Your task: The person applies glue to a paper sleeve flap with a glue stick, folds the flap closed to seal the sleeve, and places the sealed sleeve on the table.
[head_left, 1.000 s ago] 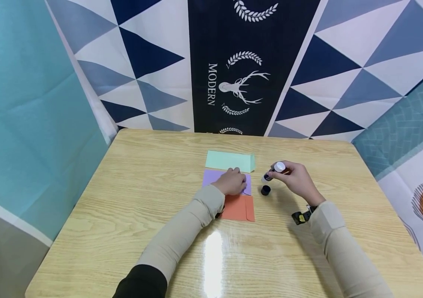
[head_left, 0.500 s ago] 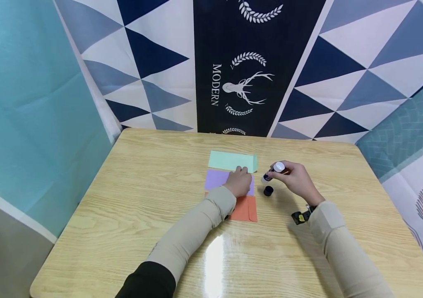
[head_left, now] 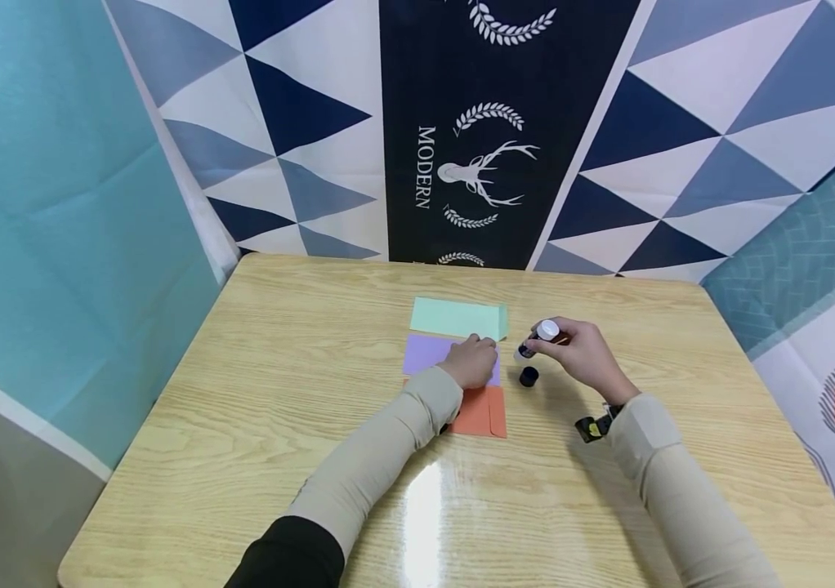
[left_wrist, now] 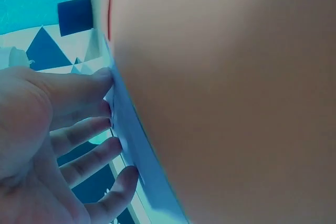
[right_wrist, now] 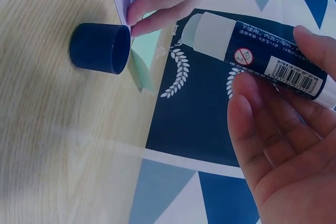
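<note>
My right hand (head_left: pixel 585 353) grips an uncapped glue stick (right_wrist: pixel 281 56), tilted with its white base up. Its pale glue tip, showing past the collar in the right wrist view, points down and left toward the envelopes. My left hand (head_left: pixel 472 361) rests its fingertips on the purple envelope (head_left: pixel 425 353), near its right end. In the left wrist view the thumb and fingers are spread and gently bent, touching the paper. The glue stick's dark cap (head_left: pixel 529 376) stands on the table just below the stick and right of the purple envelope.
A mint-green envelope (head_left: pixel 454 316) with its flap open lies behind the purple one. In front is an orange envelope (head_left: pixel 478 412), partly covered by my left wrist. All lie on a wood-grain table (head_left: pixel 278 392) with a patterned cloth (head_left: pixel 314 106) behind it.
My left hand has slid a little to the right along the purple envelope and then stayed there. The right hand keeps holding the glue stick in nearly the same place.
</note>
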`<state>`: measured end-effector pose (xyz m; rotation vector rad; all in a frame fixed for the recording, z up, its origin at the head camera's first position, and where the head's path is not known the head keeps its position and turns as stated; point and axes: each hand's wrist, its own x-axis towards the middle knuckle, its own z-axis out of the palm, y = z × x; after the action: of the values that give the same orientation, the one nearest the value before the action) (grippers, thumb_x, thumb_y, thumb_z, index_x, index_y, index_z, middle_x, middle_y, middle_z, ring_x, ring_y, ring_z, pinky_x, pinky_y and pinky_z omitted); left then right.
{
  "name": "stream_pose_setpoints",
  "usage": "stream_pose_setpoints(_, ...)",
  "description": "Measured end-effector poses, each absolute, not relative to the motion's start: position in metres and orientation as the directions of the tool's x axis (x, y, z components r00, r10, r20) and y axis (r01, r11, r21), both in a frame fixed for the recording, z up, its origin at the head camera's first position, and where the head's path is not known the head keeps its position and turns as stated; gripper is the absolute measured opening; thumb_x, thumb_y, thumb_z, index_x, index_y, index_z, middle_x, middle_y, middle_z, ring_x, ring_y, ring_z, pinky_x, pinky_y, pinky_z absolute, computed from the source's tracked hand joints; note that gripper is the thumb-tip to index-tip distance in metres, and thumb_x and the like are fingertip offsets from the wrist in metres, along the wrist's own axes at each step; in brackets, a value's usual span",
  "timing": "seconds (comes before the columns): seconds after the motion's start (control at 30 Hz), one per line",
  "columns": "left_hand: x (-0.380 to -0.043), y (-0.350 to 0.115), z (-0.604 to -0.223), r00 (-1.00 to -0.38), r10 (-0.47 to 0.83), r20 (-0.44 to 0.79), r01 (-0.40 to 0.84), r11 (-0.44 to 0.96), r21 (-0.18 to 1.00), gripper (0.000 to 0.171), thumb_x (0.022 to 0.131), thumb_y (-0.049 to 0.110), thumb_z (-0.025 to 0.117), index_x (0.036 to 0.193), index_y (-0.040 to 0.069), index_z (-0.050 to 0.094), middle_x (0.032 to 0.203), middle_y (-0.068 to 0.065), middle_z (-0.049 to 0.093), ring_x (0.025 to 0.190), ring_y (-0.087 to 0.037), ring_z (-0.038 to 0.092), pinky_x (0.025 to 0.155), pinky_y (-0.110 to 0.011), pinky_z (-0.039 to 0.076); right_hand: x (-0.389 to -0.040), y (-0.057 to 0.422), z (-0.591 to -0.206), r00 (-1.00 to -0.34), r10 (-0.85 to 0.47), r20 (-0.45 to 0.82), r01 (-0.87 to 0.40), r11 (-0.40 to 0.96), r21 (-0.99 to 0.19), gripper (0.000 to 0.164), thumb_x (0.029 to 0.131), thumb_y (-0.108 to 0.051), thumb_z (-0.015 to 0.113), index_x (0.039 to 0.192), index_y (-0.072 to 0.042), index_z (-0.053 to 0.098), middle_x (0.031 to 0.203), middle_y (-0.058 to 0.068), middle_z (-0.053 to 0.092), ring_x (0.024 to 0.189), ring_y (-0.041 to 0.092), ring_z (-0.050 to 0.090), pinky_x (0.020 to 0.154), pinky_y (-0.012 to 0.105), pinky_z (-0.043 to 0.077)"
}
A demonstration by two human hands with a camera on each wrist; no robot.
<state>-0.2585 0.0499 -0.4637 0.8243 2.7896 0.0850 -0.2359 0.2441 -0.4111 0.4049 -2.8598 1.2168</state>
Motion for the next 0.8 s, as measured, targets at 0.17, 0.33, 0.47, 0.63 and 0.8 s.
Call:
stream_pose_setpoints(0.17,-0.2586,0.0512,-0.4634,-0.812,0.547,-0.201,0.532,0.837,0.126,0.021,0.101,0.023,0.051,0.108,0.019,0.071,0.143,0.003,0.053,0.128,-0.021,0.050,0.094,-0.045,0.052,-0.2358,0.2451,-0.4133,-0.969,-0.226,0.095,-0.225,0.668,-0.709,0.031,0.088,-0.032,0.073,0.104,-0.006,0.071,0.100,0.012,0.072,0.078,0.008,0.062,0.069,0.021,0.051)
stream_pose_setpoints(0.33,-0.2595,0.0506,-0.4617,-0.825,0.549,-0.132,0.516,0.828,0.220,0.015,0.096,0.013,0.058,0.092,0.013,0.073,0.102,-0.001,0.072,0.094,-0.017,0.066,0.076,-0.031,0.055,-0.2352,0.2451,-0.4140,-0.969,-0.225,0.098,-0.226,0.661,-0.715,0.029,0.088,-0.031,0.073,0.103,-0.007,0.071,0.099,0.011,0.072,0.078,0.007,0.061,0.068,0.021,0.051)
stream_pose_setpoints(0.47,-0.2589,0.0493,-0.4608,-0.827,0.555,-0.089,0.520,0.816,0.253,0.012,0.093,0.012,0.064,0.091,0.013,0.075,0.093,0.002,0.074,0.088,-0.014,0.067,0.075,-0.026,0.054,-0.2347,0.2459,-0.4144,-0.968,-0.226,0.107,-0.233,0.660,-0.714,0.029,0.088,-0.029,0.073,0.103,-0.005,0.071,0.098,0.012,0.072,0.076,0.006,0.061,0.067,0.021,0.051)
stream_pose_setpoints(0.63,-0.2587,0.0490,-0.4617,-0.826,0.557,-0.080,0.521,0.811,0.266,0.008,0.092,0.014,0.067,0.091,0.013,0.075,0.092,0.002,0.073,0.089,-0.014,0.066,0.077,-0.025,0.053,-0.2346,0.2467,-0.4149,-0.968,-0.224,0.110,-0.234,0.664,-0.710,0.030,0.088,-0.030,0.073,0.104,-0.005,0.071,0.098,0.012,0.072,0.076,0.004,0.061,0.068,0.020,0.051)
stream_pose_setpoints(0.8,-0.2592,0.0501,-0.4620,-0.832,0.546,-0.095,0.509,0.820,0.260,0.008,0.091,0.020,0.069,0.090,0.013,0.072,0.092,0.000,0.070,0.085,-0.014,0.064,0.072,-0.025,0.051,-0.2350,0.2466,-0.4149,-0.969,-0.223,0.107,-0.231,0.661,-0.714,0.029,0.088,-0.031,0.073,0.103,-0.006,0.071,0.098,0.012,0.072,0.077,0.006,0.061,0.068,0.021,0.052)
